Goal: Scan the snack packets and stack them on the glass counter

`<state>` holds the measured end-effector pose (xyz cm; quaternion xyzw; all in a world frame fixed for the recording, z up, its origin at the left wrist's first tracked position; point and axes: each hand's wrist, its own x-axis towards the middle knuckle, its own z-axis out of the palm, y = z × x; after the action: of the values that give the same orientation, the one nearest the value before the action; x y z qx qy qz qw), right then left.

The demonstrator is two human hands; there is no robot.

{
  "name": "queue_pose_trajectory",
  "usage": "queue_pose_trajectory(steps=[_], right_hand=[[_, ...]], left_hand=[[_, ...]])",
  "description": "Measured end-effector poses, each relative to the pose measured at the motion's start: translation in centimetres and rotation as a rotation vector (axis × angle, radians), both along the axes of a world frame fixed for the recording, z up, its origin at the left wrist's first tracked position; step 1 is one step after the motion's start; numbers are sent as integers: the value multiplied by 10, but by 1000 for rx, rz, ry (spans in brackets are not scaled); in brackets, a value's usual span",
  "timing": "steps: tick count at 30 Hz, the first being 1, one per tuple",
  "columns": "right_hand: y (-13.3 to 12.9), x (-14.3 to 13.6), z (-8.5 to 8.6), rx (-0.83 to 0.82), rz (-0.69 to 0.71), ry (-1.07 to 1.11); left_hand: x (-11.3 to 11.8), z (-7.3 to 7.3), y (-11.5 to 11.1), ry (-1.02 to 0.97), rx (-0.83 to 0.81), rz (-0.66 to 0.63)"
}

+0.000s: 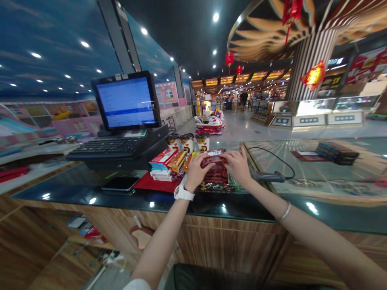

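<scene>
Both my hands are at a stack of dark red-brown snack packets (215, 174) on the dark counter (169, 203). My left hand (196, 171), with a white watch on its wrist, grips the left end of the top packet (214, 159). At the other end, the fingers of my right hand (237, 166) close round the same packet. Just left of the stack lie orange-gold wrapped bars (177, 161) and a pile of red, blue and white packs (163, 163). Three lidded cups (186, 141) stand behind them.
A cash register screen (127, 101) and keyboard (107, 147) stand to the left, with a phone (120, 184) in front. A corded handheld scanner (268, 176) lies right of my hands. Dark boxes (337, 153) rest on the glass top further right.
</scene>
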<state>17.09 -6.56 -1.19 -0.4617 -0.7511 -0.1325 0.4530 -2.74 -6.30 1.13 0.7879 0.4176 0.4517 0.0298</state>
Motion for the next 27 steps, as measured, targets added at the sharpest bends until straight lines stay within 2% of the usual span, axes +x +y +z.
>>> queue_pose_trajectory(steps=[4,9,14,18,23,27], right_hand=[[-5,23,17,132,-33,-149],[-4,61,25,135,-15,-180],[-4,94,18,154,8,-205],[-6,104,14,157,-2,-211],[-8,98,15,132,-11,-206],[-12,89,17,88,-3,-245]], left_hand=[[15,12,2,8,-16,-45],[35,37,11,155,-65,-59],[56,53,30,284,-165,-293],[70,47,35,307,-158,-336],[73,32,29,195,-9,-269],[69,29,27,242,141,-177]])
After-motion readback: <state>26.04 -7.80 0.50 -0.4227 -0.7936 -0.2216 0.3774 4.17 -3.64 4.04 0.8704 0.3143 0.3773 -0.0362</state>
